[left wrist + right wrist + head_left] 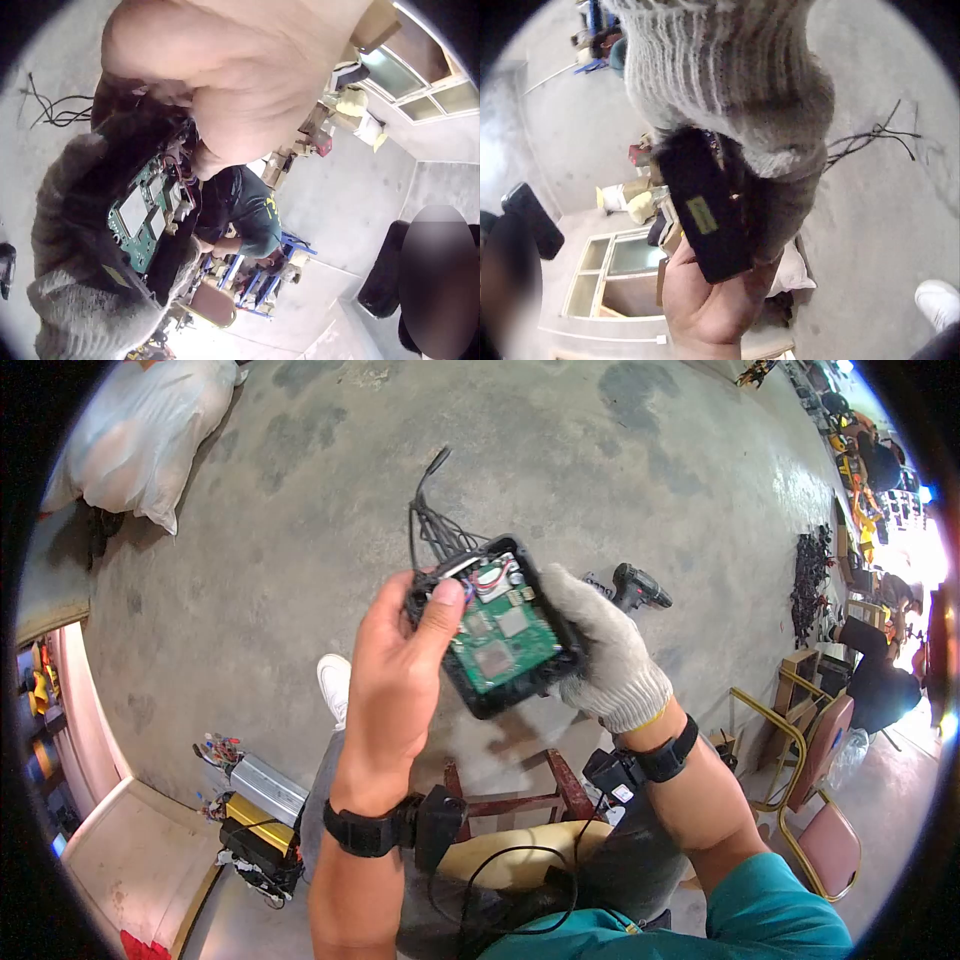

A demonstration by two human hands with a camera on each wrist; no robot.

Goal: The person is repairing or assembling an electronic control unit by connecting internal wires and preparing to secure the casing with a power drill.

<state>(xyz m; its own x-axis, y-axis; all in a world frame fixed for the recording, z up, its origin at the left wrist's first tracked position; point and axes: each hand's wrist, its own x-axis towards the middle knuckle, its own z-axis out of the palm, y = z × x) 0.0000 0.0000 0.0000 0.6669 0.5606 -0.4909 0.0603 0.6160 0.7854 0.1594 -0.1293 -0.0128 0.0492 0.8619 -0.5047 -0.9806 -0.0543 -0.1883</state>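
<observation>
A black open case (pixel 487 705) with a green circuit board (pixel 512 645) inside is held up over the floor. My bare left hand (pixel 400 660) grips its left side, the thumb pressing near the coloured wires at the top. My right hand (pixel 610 650), in a pale knitted glove, grips the opposite side. Black cables (pixel 435 525) stick out from the case's upper end. In the left wrist view the board (pixel 135 217) faces up between the gloved hand (pixel 67 300) and my bare thumb. The right wrist view shows the case's dark side (pixel 705 217) with a small label.
A cordless drill (pixel 640 588) lies on the floor beyond the right hand. A stool (pixel 510 805) stands near my legs. Silver and yellow metal units (pixel 265 790) are at the left, a white sack (pixel 150 440) at upper left, chairs (pixel 825 850) at right.
</observation>
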